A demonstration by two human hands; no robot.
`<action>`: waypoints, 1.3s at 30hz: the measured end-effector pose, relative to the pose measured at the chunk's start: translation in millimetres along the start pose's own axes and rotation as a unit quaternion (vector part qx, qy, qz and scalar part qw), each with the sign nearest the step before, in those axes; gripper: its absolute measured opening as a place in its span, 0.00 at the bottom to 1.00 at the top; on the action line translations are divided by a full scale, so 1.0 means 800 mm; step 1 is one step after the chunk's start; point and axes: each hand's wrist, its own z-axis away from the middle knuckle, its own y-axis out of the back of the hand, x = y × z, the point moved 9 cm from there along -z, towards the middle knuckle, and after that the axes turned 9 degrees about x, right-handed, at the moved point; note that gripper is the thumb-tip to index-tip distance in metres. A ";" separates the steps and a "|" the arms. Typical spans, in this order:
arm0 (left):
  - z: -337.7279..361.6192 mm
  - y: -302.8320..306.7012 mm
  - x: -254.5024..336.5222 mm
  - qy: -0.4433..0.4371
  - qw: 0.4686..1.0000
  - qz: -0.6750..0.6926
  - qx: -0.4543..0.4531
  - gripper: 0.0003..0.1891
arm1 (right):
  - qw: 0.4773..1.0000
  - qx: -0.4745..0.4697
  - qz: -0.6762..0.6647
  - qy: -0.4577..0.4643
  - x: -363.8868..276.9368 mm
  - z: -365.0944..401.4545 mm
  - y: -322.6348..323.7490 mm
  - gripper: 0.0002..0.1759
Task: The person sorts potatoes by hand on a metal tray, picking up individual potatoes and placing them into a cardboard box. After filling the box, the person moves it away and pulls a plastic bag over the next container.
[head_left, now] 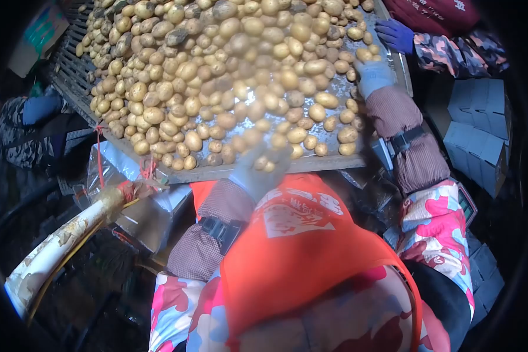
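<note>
A large heap of potatoes (176, 76) covers a sorting table with a raised metal rim (217, 172). My left hand (261, 167), in a pale glove, is at the near rim, blurred, with a few small potatoes at its fingers; its grip cannot be made out. Near the table's right side, my right hand (374, 76), in a light blue glove, reaches among potatoes, its fingertips close to one or two of them. Whether it holds any is unclear.
Another person's purple-gloved hand (395, 36) rests at the right rim. At the left is another person's blue-gloved hand (41, 109). A peeling white pipe (64, 252) rises at lower left. Stacked cartons (478, 135) stand at right.
</note>
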 end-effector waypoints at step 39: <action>0.066 -0.022 -0.025 -0.236 0.854 -0.459 -0.069 0.08 | 0.989 -0.044 -0.141 0.017 -0.056 0.111 -0.017 0.29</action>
